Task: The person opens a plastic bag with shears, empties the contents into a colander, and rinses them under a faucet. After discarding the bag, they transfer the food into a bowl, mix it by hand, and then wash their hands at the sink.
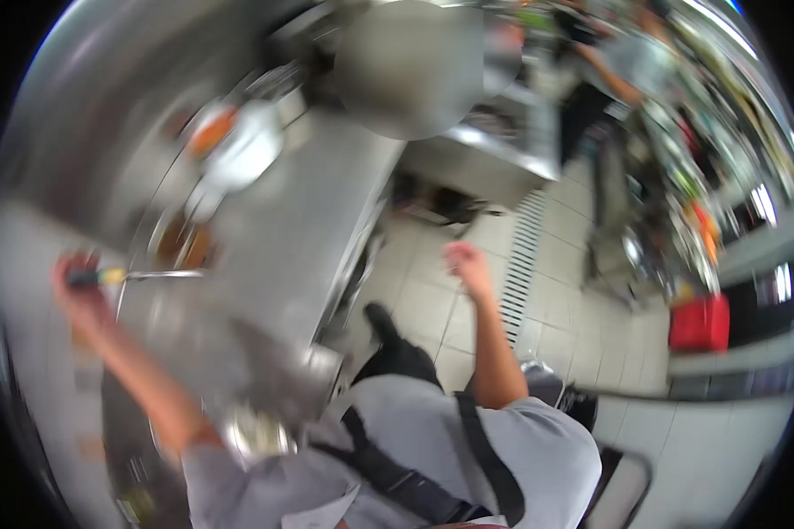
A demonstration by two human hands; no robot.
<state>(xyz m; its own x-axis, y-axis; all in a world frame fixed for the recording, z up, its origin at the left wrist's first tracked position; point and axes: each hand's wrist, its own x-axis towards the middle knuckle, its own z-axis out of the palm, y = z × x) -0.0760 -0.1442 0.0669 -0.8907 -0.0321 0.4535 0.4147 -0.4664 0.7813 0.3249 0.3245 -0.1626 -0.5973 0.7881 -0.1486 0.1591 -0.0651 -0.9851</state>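
Note:
My left hand (pixel 81 286) is closed around a thin metal tool (pixel 112 276) with a black and yellow handle. Its narrow shaft or blade points right over the steel counter (pixel 265 238); motion blur hides its exact kind. Just beyond the tool lies a brown container (pixel 183 244), and farther back stands a white container (pixel 247 145) beside something orange (pixel 213 132). My right hand (pixel 466 266) is raised over the floor, away from the counter. Its fingers are curled in, and nothing shows in them.
A bowl (pixel 260 430) with pale contents sits near my left elbow. Tiled floor (pixel 423 291) with a drain grate (pixel 525 256) runs ahead. Another person (pixel 631 70) stands at the upper right, near cluttered shelving. A red box (pixel 700 323) is to the right.

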